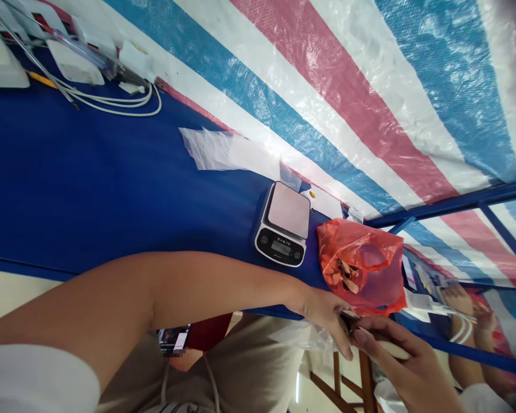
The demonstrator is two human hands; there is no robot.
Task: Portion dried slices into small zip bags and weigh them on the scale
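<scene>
My left hand [327,312] reaches across the blue table's near edge, fingers closed on a thin clear plastic bag [303,335] that hangs below it. My right hand [398,355] comes in from the lower right. Its fingertips meet the left hand and pinch a small dark piece [348,320]. Just above both hands a red plastic bag [370,258] lies open on the table, with brownish pieces [341,272] inside. A small digital kitchen scale [284,223] with a bare pink platform stands to the left of the red bag.
Several small clear bags [221,149] lie on the blue table [90,189]. White devices and looped white cables [120,103] sit at the far left end. A striped tarp [348,86] covers the background. Another person's hands [468,307] work at the right.
</scene>
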